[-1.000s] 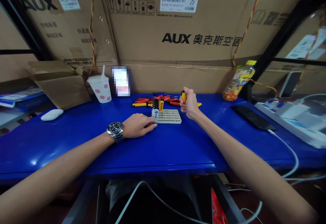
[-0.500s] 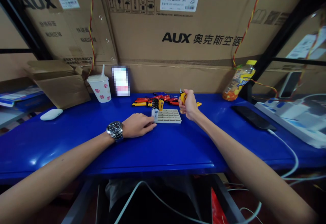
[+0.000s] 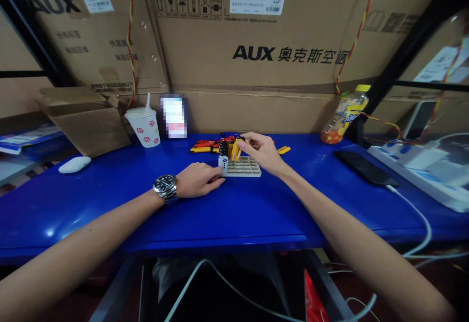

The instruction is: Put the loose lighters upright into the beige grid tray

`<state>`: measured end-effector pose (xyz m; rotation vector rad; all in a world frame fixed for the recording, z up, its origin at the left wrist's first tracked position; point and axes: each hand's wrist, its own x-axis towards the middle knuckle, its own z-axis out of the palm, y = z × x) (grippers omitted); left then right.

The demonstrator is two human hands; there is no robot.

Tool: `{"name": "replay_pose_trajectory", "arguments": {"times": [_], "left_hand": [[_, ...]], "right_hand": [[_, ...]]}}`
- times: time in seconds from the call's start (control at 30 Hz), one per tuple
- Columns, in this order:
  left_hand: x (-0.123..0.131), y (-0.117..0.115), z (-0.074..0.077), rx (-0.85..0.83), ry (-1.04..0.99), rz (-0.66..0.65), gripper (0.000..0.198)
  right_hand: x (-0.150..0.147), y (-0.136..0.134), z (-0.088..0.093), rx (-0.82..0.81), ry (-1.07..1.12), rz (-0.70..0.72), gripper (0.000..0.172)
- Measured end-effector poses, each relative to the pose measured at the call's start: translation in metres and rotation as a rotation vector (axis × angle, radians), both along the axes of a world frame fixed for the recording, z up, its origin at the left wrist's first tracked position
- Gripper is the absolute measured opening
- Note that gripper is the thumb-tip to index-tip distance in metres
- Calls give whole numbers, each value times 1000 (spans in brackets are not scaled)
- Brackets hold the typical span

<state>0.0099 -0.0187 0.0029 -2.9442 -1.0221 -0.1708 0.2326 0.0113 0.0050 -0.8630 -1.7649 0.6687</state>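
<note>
2 hands at the compartmented tray (image 3: 247, 169)
Right hand (image 3: 261, 150), angled over it, pinches a yellow lighter (image 3: 237, 148); left hand (image 3: 198, 180), knuckles up, touches its left end, grip unclear.

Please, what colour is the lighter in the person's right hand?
The lighter in the right hand is yellow; it shows best in the head view.

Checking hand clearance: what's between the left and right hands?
Head view: the gridded tray, white lighters upright at its left end, and the yellow lighter pinched by the right hand.
</note>
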Motion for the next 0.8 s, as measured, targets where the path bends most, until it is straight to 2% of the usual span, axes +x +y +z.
{"name": "replay_pose_trajectory", "arguments": {"times": [0.3, 0.6, 0.7, 0.8], "left_hand": [[0, 0, 0, -18, -20, 8, 32], [0, 0, -1, -10, -27, -5, 33], [0, 0, 0, -17, -28, -2, 33], [0, 0, 0, -24, -19, 5, 32]], "right_hand": [[-2, 4, -13, -98, -22, 59, 29], [-1, 3, -9, -128, -71, 103, 33], [10, 8, -3, -42, -98, -33, 28], [38, 18, 2, 66, -272, -300, 21]]}}
